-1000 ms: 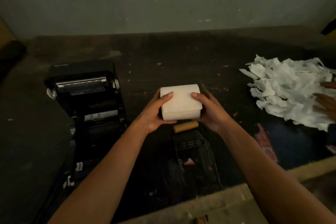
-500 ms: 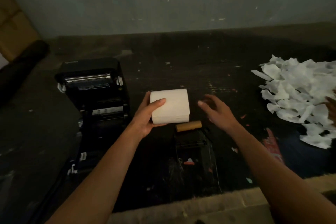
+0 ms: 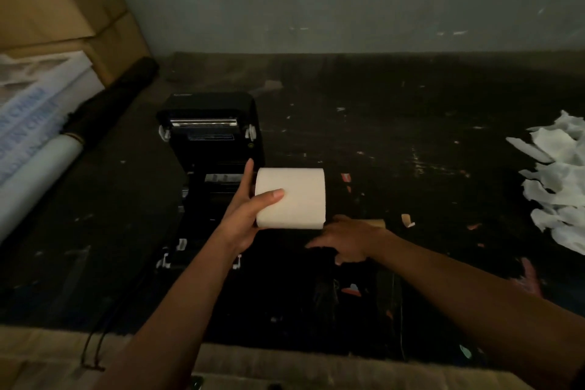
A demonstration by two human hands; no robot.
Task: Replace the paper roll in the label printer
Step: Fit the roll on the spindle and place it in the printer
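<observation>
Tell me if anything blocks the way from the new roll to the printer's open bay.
Nothing visible does. The left hand holds the white paper roll just right of the label printer, whose lid stands open. The bay itself is too dark to check inside. The right hand is lower, off that path.

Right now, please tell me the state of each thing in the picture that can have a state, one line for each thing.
label printer: cover open, standing on the table.
paper roll: full, wound, held in the air.
left hand: closed on the paper roll.
right hand: palm down, low over the table; what is under it I cannot tell.
cardboard core: bare, lying on the table.
paper scraps: torn, piled at the right.
</observation>
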